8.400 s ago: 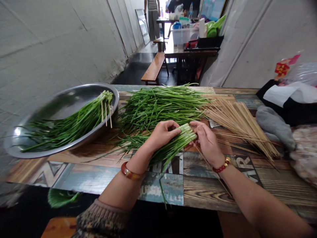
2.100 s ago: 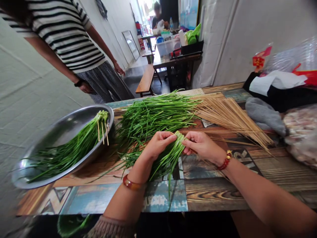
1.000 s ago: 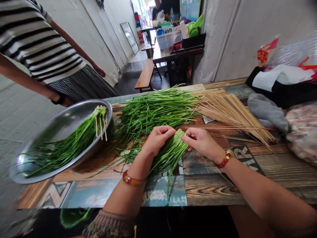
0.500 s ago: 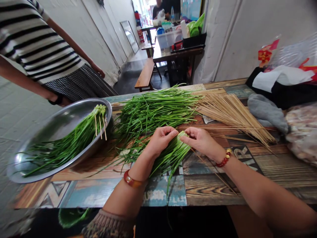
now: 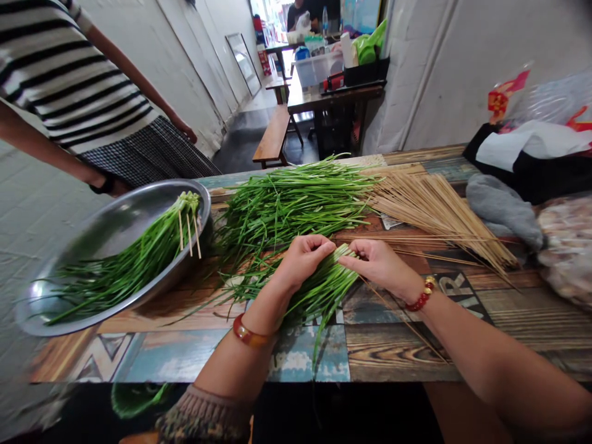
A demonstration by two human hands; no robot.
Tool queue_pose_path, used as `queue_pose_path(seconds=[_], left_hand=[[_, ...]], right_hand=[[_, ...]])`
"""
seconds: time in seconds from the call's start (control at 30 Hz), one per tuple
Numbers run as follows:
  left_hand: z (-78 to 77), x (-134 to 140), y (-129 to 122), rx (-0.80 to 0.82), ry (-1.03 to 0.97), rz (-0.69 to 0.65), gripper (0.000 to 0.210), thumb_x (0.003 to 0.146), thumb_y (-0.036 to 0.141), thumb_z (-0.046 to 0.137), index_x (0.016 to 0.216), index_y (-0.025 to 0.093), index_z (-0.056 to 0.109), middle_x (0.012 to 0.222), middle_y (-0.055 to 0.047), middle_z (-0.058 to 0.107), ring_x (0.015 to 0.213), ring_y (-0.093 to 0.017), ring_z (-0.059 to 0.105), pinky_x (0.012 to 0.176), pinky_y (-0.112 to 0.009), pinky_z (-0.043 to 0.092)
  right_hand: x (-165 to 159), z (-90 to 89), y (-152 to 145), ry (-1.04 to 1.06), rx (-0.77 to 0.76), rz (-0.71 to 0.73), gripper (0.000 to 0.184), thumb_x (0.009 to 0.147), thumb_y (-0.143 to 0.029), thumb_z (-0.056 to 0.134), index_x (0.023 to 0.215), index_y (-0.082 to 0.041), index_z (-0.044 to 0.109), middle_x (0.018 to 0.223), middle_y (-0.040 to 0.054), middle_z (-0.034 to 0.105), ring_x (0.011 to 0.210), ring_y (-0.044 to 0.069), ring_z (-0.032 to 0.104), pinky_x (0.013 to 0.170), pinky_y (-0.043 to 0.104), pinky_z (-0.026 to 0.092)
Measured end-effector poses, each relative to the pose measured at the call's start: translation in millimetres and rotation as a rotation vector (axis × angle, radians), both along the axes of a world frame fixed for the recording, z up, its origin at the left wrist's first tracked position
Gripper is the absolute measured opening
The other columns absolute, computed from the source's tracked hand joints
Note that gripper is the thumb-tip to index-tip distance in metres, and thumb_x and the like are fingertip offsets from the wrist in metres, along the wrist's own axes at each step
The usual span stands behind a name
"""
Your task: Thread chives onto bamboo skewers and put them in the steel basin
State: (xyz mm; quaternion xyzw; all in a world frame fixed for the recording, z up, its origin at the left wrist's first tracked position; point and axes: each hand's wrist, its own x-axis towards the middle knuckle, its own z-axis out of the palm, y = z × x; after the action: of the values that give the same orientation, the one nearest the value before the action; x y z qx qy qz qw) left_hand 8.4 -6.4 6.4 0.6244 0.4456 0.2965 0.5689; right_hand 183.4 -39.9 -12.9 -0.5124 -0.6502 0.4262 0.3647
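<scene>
As the left hand (image 5: 303,262) pinched a bundle of green stems (image 5: 328,287) before the larger pile (image 5: 300,200) on the table (image 5: 161,357), the right hand (image 5: 382,265) pinched its pale ends, apparently mid-skewering, the next push seemingly calling for evenly held stems.

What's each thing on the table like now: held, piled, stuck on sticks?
Held bunch: between left hand and right hand
Metal basin: partly filled
Basin greens: three stick ends poking out
Middle greens: loose, heaped
Sticks: mostly fanned out
Clear bag: filled
Grey bundle: crumpled
</scene>
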Motion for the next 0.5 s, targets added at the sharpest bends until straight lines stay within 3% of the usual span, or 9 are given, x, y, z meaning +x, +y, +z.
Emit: queue_pose_path(seconds=[0.3, 0.5], left_hand=[[2.1, 1.0, 1.3, 0.232, 0.069, -0.036, 0.027, 0.077, 0.033, 0.062, 0.062, 0.012, 0.064, 0.068, -0.003, 0.058, 0.066, -0.012, 0.05, 0.063, -0.024, 0.038], [5.5, 0.4, 0.8, 0.223, 0.086, -0.045, 0.028, 0.078, 0.034, 0.06, 0.06, 0.012, 0.061, 0.065, -0.001, 0.055, 0.064, -0.011, 0.047, 0.061, -0.023, 0.036]], right_hand=[[-2.0, 4.5, -1.3, -0.117, 0.124, -0.039, 0.023, 0.08, -0.032, 0.055, 0.062, -0.017, 0.053, 0.06, -0.0027, 0.05, 0.056, 0.01, 0.042, 0.054, 0.024, 0.03], [0.4, 6.7, -2.0, -0.109, 0.098, -0.006, 0.023, 0.082, -0.035, 0.055, 0.067, -0.017, 0.057, 0.063, -0.0015, 0.054, 0.058, 0.011, 0.045, 0.055, 0.024, 0.032]])
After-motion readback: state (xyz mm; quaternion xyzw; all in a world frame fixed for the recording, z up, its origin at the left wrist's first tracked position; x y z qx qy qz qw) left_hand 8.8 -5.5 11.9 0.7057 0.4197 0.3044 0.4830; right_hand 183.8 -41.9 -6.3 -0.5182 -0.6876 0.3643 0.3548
